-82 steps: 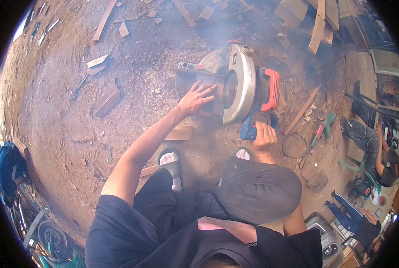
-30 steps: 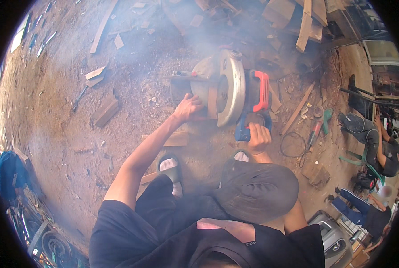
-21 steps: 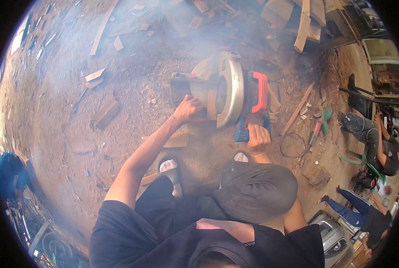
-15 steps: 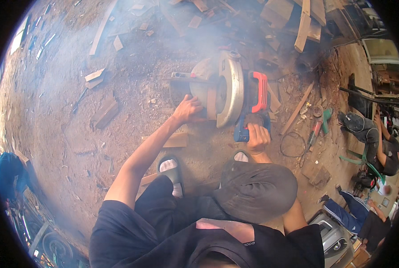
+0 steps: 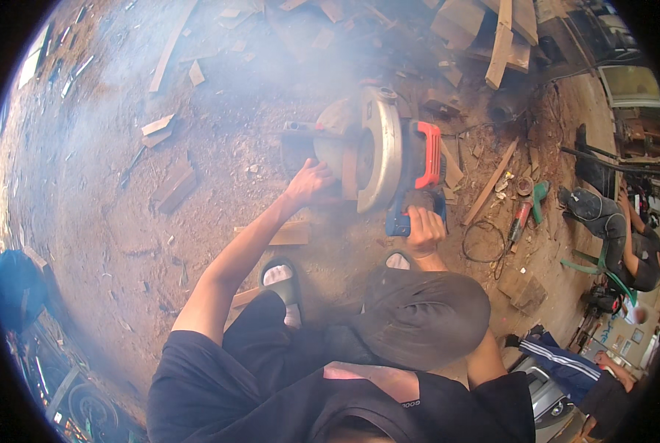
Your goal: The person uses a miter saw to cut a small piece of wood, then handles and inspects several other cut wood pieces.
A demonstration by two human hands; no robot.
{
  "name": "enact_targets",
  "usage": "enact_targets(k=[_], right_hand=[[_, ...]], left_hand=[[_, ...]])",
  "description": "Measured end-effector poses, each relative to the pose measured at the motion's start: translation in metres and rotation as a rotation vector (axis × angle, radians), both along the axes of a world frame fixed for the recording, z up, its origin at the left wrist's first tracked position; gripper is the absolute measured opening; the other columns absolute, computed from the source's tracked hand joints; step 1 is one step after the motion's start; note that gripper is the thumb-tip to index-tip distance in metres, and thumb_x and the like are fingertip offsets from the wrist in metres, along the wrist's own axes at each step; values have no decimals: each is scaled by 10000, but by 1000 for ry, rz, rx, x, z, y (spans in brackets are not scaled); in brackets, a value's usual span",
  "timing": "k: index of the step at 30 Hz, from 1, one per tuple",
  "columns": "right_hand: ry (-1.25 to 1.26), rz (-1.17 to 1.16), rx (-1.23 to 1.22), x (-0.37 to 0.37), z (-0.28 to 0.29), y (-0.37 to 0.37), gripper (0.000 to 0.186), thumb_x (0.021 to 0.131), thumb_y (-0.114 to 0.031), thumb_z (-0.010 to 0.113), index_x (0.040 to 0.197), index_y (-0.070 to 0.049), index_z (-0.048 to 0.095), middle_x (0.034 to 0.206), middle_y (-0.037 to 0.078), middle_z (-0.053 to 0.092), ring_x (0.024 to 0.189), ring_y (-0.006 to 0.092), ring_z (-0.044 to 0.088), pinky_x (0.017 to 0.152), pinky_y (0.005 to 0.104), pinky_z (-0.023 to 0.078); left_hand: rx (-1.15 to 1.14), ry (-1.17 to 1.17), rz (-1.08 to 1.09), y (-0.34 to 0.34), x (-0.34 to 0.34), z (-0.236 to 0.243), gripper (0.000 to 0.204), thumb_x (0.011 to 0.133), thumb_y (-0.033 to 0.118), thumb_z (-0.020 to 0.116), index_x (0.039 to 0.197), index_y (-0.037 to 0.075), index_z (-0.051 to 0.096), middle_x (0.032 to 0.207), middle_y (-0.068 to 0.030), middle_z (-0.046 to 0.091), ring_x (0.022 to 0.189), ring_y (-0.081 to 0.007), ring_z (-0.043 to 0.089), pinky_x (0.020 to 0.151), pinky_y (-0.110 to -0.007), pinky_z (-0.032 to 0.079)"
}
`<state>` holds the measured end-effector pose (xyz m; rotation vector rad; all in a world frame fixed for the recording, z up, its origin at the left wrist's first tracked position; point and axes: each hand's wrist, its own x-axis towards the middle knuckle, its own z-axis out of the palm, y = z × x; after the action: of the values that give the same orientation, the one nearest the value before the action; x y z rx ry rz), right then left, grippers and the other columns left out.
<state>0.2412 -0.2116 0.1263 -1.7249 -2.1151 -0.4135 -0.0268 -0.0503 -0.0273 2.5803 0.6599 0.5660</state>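
Note:
A cut-off saw with a silver blade guard (image 5: 385, 151) and red handle (image 5: 429, 151) stands on the dirt amid pale smoke. My right hand (image 5: 425, 229) is closed on its blue trigger handle (image 5: 398, 218). My left hand (image 5: 311, 181) has curled fingers beside the brown piece (image 5: 349, 173) at the saw's base; what they hold is unclear through the haze. A short board (image 5: 289, 232) lies below that hand, near my sandalled feet (image 5: 278, 277).
Scrap boards (image 5: 503, 40) lie at upper right. An angle grinder (image 5: 522, 210) and looped cord lie right of the saw. Co-workers (image 5: 596, 221) are at the right rim, one (image 5: 566, 369) at lower right. Bicycle parts (image 5: 86, 406) crowd the lower left.
My left fingers were spread 2.7 seconds ago and are now curled. The smoke has thickened. The lower-right co-worker has moved down and leftward in view.

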Motion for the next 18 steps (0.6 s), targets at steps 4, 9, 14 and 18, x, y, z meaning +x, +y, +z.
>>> enact_targets(k=[4, 9, 14, 18], right_hand=[[3, 6, -13, 2, 0, 0, 232, 811, -150, 627, 983, -3, 679, 784, 95, 626, 670, 278, 646, 633, 376, 500], [8, 3, 14, 0, 2, 1, 212, 820, -122, 628, 992, -12, 685, 799, 92, 638, 680, 260, 651, 642, 359, 503], [-4, -7, -1, -3, 1, 1, 207, 828, -121, 622, 993, -19, 696, 805, 83, 644, 680, 245, 650, 648, 350, 505], [-6, -8, 14, 0, 1, 0, 214, 826, -128, 620, 994, -19, 697, 804, 84, 644, 674, 248, 644, 646, 352, 502]], left_hand=[[6, -14, -5, 1, 2, -1, 471, 763, 546, 813, 783, 103, 656, 825, -30, 593, 944, -232, 577, 813, -469, 435], [33, -26, -5, 1, 4, 2, 499, 777, 569, 815, 717, 108, 633, 764, -20, 584, 894, -204, 570, 806, -427, 420], [54, -50, 12, -1, 1, 4, 513, 778, 587, 809, 700, 116, 622, 766, -23, 598, 889, -207, 567, 811, -438, 421], [-36, -26, -7, 0, 4, 4, 486, 762, 567, 818, 730, 118, 635, 803, -28, 613, 911, -218, 574, 812, -462, 431]])
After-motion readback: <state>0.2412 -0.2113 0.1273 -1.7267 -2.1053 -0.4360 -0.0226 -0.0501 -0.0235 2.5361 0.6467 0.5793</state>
